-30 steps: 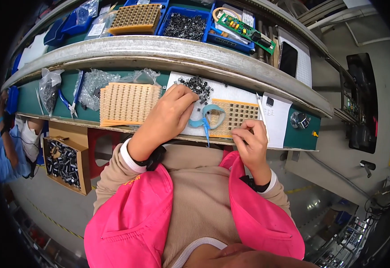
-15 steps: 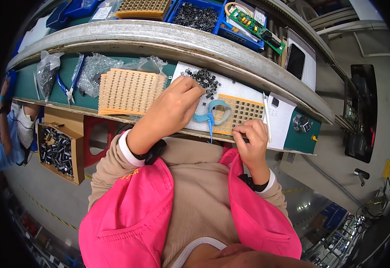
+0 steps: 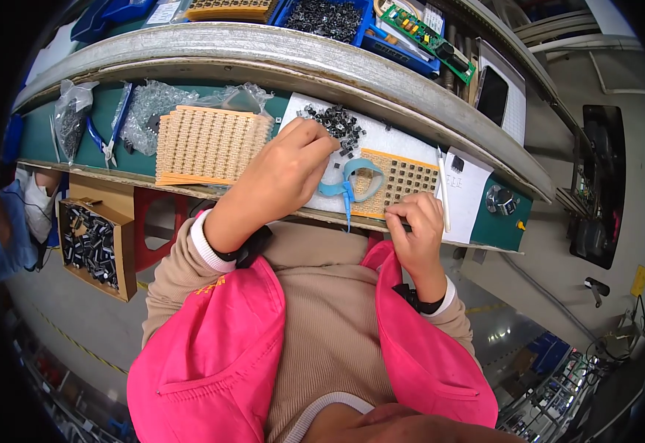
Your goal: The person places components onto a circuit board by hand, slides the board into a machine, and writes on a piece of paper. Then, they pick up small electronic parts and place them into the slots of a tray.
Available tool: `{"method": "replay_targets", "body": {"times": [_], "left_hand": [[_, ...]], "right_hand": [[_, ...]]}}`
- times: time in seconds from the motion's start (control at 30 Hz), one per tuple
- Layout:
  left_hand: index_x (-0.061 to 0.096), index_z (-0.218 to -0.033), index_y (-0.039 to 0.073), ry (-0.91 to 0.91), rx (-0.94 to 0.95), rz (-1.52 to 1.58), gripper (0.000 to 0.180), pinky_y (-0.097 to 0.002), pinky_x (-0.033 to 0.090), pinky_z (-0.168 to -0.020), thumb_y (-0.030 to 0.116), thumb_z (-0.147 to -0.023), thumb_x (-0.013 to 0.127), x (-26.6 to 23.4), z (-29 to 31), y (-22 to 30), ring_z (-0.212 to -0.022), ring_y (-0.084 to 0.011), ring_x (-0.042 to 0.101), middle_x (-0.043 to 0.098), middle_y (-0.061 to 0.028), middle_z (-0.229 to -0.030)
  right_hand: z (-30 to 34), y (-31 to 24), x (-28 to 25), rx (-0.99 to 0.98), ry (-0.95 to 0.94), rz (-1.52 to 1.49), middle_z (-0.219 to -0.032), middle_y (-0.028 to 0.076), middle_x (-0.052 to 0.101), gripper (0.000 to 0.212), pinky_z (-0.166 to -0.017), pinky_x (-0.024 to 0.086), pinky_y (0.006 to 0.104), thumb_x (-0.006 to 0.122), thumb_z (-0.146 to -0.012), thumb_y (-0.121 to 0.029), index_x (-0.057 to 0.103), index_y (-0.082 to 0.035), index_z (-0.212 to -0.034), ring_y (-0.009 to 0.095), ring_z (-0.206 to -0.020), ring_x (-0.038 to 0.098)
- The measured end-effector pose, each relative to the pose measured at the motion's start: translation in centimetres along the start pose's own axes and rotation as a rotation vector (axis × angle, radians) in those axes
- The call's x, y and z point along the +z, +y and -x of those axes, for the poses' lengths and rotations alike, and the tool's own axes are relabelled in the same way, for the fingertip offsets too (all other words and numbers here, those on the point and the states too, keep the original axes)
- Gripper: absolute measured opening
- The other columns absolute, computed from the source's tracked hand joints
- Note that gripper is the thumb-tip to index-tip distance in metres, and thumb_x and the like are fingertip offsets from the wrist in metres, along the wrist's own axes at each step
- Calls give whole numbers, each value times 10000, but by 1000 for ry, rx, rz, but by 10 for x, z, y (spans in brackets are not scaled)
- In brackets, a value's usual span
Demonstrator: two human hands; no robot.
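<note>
My left hand is over the white sheet, its fingers pinched at the near side of a pile of small black components. Whatever is between those fingertips is too small or hidden to make out. A tan circuit board panel with orange edges lies to the right; rows of square black parts sit on its right portion. With thumb and fingertips, my right hand grips the panel's near edge. A blue strap band rests in a loop on the panel's left part.
Stacked tan panels lie at the left, beside blue-handled pliers and bubble wrap. A white pen-like stick and paper are at the right. A metal rail runs behind. A cardboard box stands below left.
The view has shifted slightly. Both hands keep nearly the same places, the left at the component pile and the right at the panel's near edge.
</note>
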State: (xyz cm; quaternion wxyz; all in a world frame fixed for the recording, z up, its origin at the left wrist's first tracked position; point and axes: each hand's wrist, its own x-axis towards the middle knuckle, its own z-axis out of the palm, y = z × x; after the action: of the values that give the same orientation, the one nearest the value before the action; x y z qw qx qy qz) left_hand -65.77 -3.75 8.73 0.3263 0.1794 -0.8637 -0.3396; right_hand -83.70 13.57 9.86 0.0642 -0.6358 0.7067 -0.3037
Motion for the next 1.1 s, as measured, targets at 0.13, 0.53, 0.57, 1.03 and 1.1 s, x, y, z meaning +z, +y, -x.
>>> {"method": "replay_targets", "body": {"times": [0.13, 0.53, 0.57, 1.03, 1.1], "left_hand": [[597, -958, -27, -26, -31, 6, 168, -383, 460, -782, -45, -791, 600, 0, 1, 0, -888, -332, 566, 582, -156, -942], [581, -929, -27, -18, 77, 100, 164, -373, 465, -760, -54, -770, 610, -3, -4, 12, -858, -323, 570, 587, -142, -931], [577, -926, -25, -35, 107, 145, 169, -374, 466, -755, -56, -764, 615, 0, -3, 20, -854, -322, 570, 587, -139, -924], [571, -834, 26, -263, 154, -16, 220, -397, 416, -780, -33, -663, 696, 50, -10, 47, -888, -314, 507, 554, -99, -903], [571, -822, 33, -264, 121, -26, 216, -393, 413, -783, -37, -660, 697, 50, -12, 50, -897, -313, 503, 561, -92, -908]], "right_hand": [[-1, 1, 1, -6, -10, -5, -761, 78, 551, 115, -681, 378, 358, 691, -693, -9, 607, -51, -759, 259, -739, 535], [-3, -3, -5, -1, -38, 40, -755, 80, 567, 105, -710, 390, 342, 695, -693, 0, 628, -40, -762, 246, -724, 549], [-3, -1, -5, -12, -12, -8, -756, 79, 575, 106, -708, 395, 340, 695, -691, 6, 635, -39, -766, 244, -722, 554], [7, 10, -4, 76, 351, -175, -734, 62, 595, 143, -683, 420, 339, 681, -675, 47, 662, -38, -787, 234, -703, 568], [7, 12, -3, 58, 319, -147, -731, 59, 592, 134, -685, 408, 341, 682, -670, 36, 665, -45, -776, 233, -700, 558]]}}
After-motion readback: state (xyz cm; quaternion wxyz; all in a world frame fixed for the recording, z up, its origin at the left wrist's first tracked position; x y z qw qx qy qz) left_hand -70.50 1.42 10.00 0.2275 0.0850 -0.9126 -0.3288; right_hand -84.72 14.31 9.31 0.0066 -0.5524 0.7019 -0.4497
